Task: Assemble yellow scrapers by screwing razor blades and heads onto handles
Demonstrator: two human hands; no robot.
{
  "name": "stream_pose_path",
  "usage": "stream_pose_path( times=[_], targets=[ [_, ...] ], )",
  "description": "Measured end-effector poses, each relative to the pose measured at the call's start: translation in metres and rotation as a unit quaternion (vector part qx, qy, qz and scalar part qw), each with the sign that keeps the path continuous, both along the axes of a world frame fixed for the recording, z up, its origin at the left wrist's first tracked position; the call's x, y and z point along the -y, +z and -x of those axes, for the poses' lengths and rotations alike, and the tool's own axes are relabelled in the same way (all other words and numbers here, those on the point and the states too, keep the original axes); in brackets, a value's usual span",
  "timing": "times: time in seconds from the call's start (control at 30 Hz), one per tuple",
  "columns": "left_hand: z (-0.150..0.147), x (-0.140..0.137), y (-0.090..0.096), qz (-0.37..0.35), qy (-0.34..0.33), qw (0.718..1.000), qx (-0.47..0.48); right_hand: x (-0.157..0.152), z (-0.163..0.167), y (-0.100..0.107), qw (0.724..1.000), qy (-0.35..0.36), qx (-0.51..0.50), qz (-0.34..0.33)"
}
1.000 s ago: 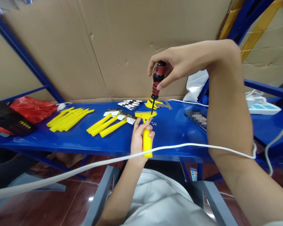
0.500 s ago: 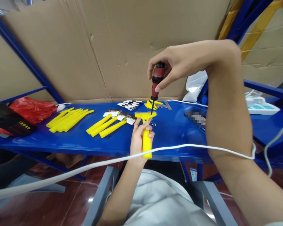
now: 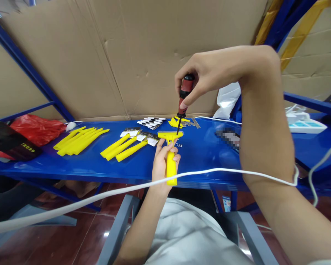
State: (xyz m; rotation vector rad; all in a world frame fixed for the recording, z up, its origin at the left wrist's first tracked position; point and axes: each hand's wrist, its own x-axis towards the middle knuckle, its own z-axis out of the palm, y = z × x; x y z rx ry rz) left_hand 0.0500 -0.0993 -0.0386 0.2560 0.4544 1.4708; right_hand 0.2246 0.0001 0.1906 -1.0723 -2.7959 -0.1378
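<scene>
My left hand (image 3: pixel 162 162) is closed round the handle of a yellow scraper (image 3: pixel 171 167), held over the front of the blue table with its wide head away from me. A thin strip shows along the head's far edge. From above, my right hand (image 3: pixel 202 79) grips a red and black screwdriver (image 3: pixel 185 90), slightly tilted. The screwdriver's tip meets the right part of the scraper's head; the screw itself is too small to make out. Small screws (image 3: pixel 180 145) lie just right of the head. Beyond it are yellow pieces (image 3: pixel 175 122) and flat metal blades (image 3: pixel 195 123).
Yellow handles with cards (image 3: pixel 131 147) and more yellow tubes (image 3: pixel 81 141) lie left. Black-and-white packets (image 3: pixel 151 123) sit at the back. A red bag (image 3: pixel 38 129) stands far left, a phone-like object (image 3: pixel 228 139) right. A white cable (image 3: pixel 209 170) crosses in front; cardboard (image 3: pixel 154 55) stands behind.
My right hand and the screwdriver's handle have shifted slightly to the right, the fingers turned a little. The tip stays on the scraper's head, and my left hand keeps its hold.
</scene>
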Motion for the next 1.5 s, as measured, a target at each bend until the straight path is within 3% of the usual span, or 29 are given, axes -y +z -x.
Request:
stream_pose_path(
  times=[0.17,0.4,0.7,0.8,0.9,1.07,1.33,1.5],
  targets=[
    [0.0,0.0,0.001,0.002,-0.002,1.0,0.0,0.002,0.002,0.0,1.0,-0.017,0.006,0.004],
    [0.0,0.0,-0.001,-0.002,-0.001,1.0,0.0,-0.003,-0.001,-0.002,0.996,-0.047,-0.038,0.063],
    [0.003,0.009,-0.001,-0.085,0.036,0.996,-0.006,0.0,-0.024,0.005,0.981,-0.045,-0.189,-0.001],
    [0.004,0.011,-0.001,-0.103,0.032,0.994,0.001,-0.008,-0.031,0.004,0.983,-0.058,-0.172,0.004],
    [0.004,0.012,-0.002,-0.12,0.023,0.992,-0.001,-0.022,-0.031,-0.002,0.989,-0.053,-0.114,0.072],
    [0.004,0.014,-0.003,-0.132,0.02,0.99,-0.033,-0.046,-0.023,-0.014,0.974,-0.011,-0.077,0.214],
    [0.003,0.018,0.001,-0.104,0.034,0.993,-0.054,-0.066,-0.012,-0.025,0.957,-0.025,-0.043,0.284],
    [0.004,0.016,-0.002,-0.134,0.021,0.99,-0.033,-0.07,-0.006,-0.03,0.948,-0.046,-0.026,0.315]
  ],
)
